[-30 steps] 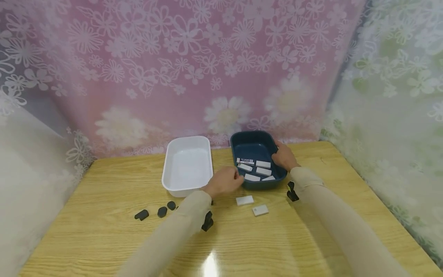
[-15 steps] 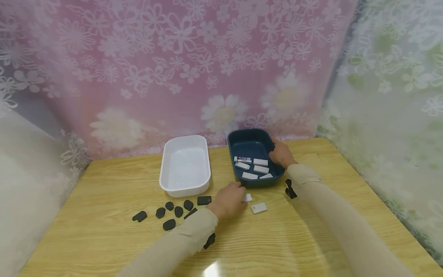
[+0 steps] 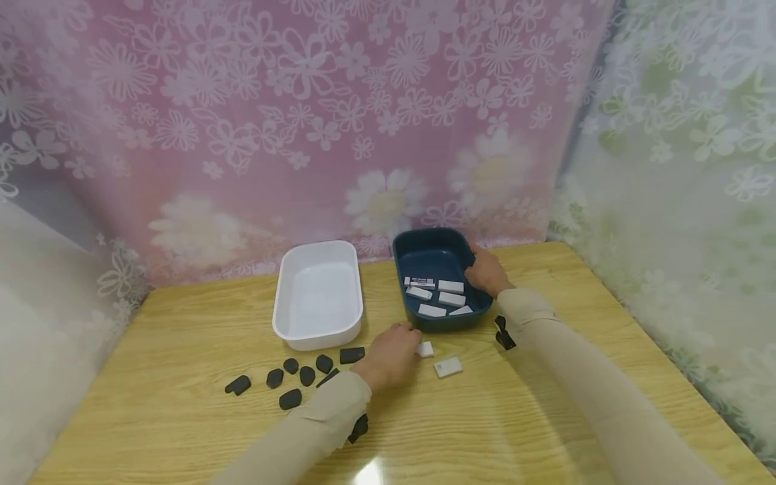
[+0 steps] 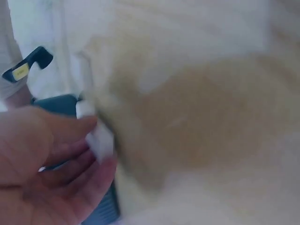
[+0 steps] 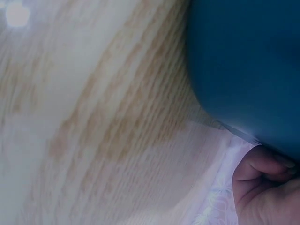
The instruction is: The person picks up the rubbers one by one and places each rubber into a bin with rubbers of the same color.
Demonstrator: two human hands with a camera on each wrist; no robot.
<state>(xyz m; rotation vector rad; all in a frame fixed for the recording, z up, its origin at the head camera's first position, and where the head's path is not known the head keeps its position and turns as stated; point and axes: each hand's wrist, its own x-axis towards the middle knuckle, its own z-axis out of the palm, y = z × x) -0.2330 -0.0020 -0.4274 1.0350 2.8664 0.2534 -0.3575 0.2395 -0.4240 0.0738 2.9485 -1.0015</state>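
My left hand (image 3: 391, 357) is low over the table in front of the dark blue tub (image 3: 445, 323). Its thumb and fingers pinch a small white rectangular block (image 4: 101, 138), whose right end shows past the fingers in the head view. A second white block (image 3: 448, 367) lies on the wood just to the right. My right hand (image 3: 487, 271) grips the tub's right rim; in the right wrist view the curled fingers (image 5: 267, 164) are at the tub's edge. Inside the tub lie several white blocks (image 3: 451, 299), one with a dark printed label (image 3: 419, 281).
A white tub (image 3: 287, 332) stands left of the blue one. Several black, mostly rounded pieces (image 3: 290, 399) are scattered on the wooden table (image 3: 182, 431) to the left. A pink flowered curtain (image 3: 273, 168) hangs behind, a pale green one (image 3: 679, 202) at right.
My left hand has come down from the blue tub's near left edge to the white block in front and taken hold of it. The right hand has stayed on the rim.
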